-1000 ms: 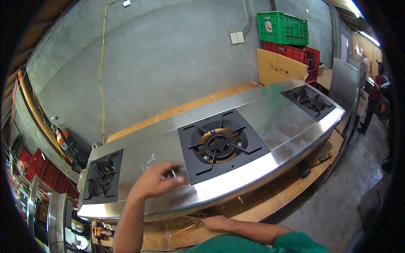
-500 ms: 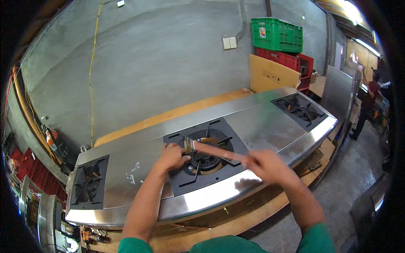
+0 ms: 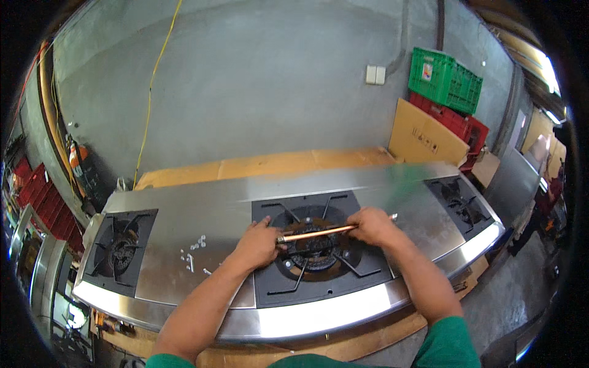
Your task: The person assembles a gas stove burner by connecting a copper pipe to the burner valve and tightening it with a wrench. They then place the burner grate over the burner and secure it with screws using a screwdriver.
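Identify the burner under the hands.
The middle burner: the left hand and right hand hold a tube over it; neither hand is over the outer burners.

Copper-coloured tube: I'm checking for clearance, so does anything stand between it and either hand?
Nothing visible does: the left hand and right hand both grasp the copper-coloured tube, over the middle burner.

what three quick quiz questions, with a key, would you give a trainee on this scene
1. Which burner is beneath the copper-coloured tube? a) left b) middle c) right
2. True or false: the left hand and right hand both grip the tube.
3. Fill in: small metal pieces lie on the steel top nearer the ___ hand.
Key: 1 b, the middle burner; 2 true; 3 left.
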`<state>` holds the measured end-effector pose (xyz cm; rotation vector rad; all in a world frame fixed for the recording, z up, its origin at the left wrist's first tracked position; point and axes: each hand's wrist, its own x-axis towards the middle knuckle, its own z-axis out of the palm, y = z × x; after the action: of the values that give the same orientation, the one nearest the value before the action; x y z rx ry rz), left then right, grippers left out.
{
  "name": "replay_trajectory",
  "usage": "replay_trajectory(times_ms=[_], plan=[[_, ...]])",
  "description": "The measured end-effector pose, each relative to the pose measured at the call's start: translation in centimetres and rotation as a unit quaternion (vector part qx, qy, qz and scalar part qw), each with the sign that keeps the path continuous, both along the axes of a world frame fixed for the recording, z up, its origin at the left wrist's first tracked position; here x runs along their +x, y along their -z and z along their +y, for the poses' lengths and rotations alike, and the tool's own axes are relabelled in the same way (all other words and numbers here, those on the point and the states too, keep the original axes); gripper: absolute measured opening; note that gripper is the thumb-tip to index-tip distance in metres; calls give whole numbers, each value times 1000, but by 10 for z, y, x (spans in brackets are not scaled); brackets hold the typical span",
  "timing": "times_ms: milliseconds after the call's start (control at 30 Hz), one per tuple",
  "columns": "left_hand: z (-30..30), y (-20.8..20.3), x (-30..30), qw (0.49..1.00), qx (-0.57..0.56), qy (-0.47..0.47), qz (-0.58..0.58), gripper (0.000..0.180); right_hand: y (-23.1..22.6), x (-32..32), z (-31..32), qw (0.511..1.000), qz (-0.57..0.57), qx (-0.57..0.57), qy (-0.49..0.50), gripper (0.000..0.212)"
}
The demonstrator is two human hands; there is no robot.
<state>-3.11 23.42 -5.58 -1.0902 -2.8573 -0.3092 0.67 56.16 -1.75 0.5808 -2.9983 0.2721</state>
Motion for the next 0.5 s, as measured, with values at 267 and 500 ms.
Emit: replay_trajectory(times_ms=[267,500], plan=[[3,-13,7,999,29,11,-16,31,24,-3,5,996,57,20,-61,18],[-1,-39,17,996,62,-17,67,27,-12,12,3,984,160,-38,-70,14]])
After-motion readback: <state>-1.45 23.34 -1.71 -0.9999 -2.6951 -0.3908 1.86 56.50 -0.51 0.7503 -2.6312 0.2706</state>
